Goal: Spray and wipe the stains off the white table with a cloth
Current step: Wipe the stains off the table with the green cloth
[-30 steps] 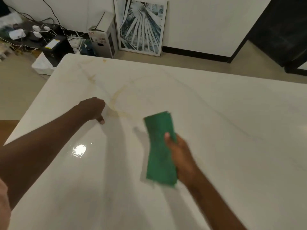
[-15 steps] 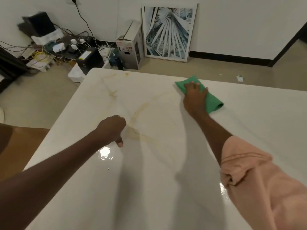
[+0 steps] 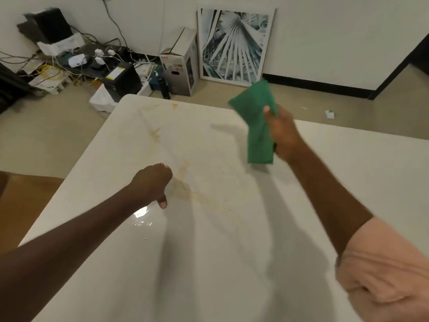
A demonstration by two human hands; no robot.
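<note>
Right hand (image 3: pixel 284 133) grips a folded green cloth (image 3: pixel 256 126), raised clear of the white worktop (image 3: pixel 232 263) near its far edge. Left hand (image 3: pixel 152 183) rests as a closed fist on the worktop, thumb down, just beside yellow-brown stains (image 3: pixel 183 182). A glossy wet patch (image 3: pixel 140 216) lies near the fist.

Cloth (image 3: pixel 257 126) blurred, part hidden by right hand (image 3: pixel 284 133); left hand (image 3: pixel 152 182) fingers curled under; table (image 3: pixel 232 263) cut off below.
</note>
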